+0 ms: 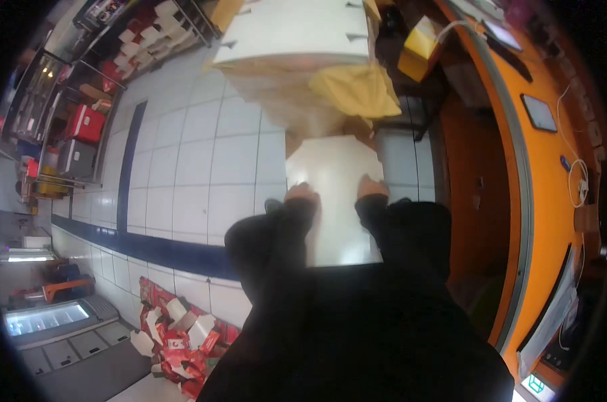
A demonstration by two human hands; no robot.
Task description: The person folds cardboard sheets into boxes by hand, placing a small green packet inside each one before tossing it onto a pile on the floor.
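Note:
A flat white cardboard blank (340, 167) with angled far corners lies across my lap, glossy side up. At its left edge is my left hand (302, 192), closed with its thumb on top of the board. My right hand (372, 187) grips the opposite edge in much the same way; the fingers under the board are hidden. Just beyond the blank stands a stack of notched white cardboard blanks (293, 33), partly wrapped in brown paper (270, 87). Yellow wrapping (357, 90) hangs over its near right corner.
To the right runs an orange counter (548, 194) with a tablet (538, 112) and cables. A yellow box (418, 50) sits near it. Red and white folded cartons (183, 342) are piled at the lower left. Metal shelving (82, 134) stands left, beyond white floor tiles (189, 147).

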